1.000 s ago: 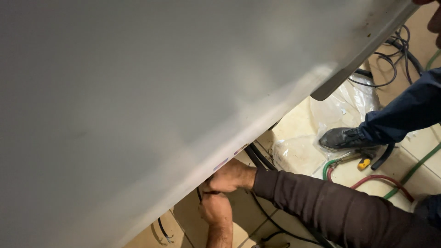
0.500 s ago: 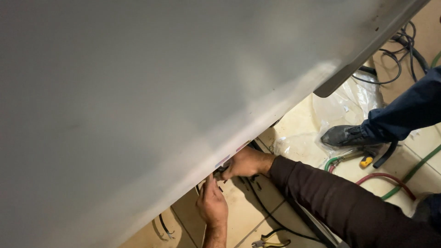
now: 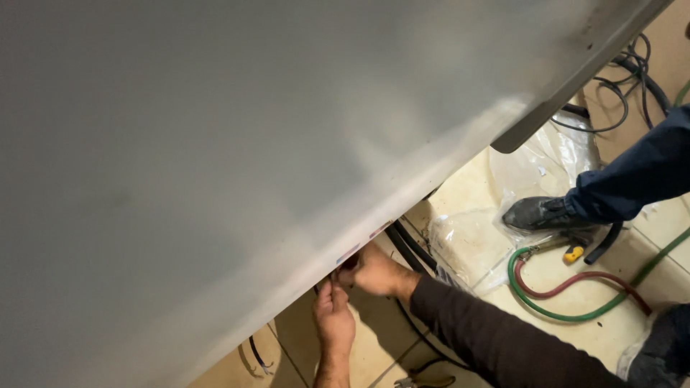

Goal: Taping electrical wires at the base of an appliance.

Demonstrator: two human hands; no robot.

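Note:
A large grey metal panel (image 3: 251,144) fills most of the view, and its lower edge slants from bottom left to top right. My right hand (image 3: 375,273), on a dark brown sleeve, reaches up under that edge with its fingers curled. My left hand (image 3: 334,323) comes up from below on a bare forearm. Its fingertips are pinched together right beside the right hand, at a small dark spot under the edge. The panel hides the fingertips and whatever they touch. Black cables (image 3: 406,248) run down from under the panel next to my right wrist.
Another person's leg in blue trousers (image 3: 640,176) and a dark shoe (image 3: 543,213) stand on the tiled floor at right. A clear plastic sheet (image 3: 474,241), green and red hoses (image 3: 575,294), a yellow-handled tool (image 3: 573,253) and coiled black cables (image 3: 625,79) lie nearby.
My two hands have drawn close together at the panel's edge, and the left hand has risen until its fingertips meet the right hand. The view has shifted slightly.

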